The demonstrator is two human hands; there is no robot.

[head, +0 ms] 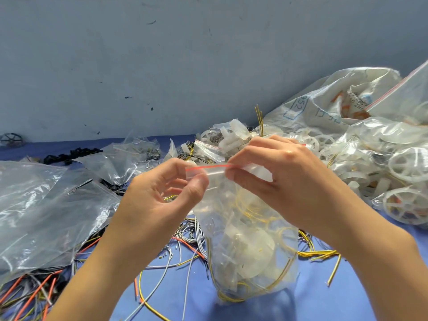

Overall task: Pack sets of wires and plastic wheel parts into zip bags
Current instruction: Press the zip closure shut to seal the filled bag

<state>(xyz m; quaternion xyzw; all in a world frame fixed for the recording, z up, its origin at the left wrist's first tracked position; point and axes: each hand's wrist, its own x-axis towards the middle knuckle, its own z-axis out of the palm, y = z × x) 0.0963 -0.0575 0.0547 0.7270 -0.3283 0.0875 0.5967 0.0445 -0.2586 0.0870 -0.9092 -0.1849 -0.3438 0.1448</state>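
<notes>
Both hands, left [162, 193] and right [278, 179], pinch the red-striped top of a filled zip bag [245, 246].

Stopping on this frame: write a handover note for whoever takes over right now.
Left hand pinches the zip bag at the left end of its red seal strip; right hand pinches it farther right.
Inside: yellow wires and white wheel parts.
Done: this set is loaded.
Left: press the seal along; whether it is shut cannot be told. Then set it with the packed bags at right.
</notes>
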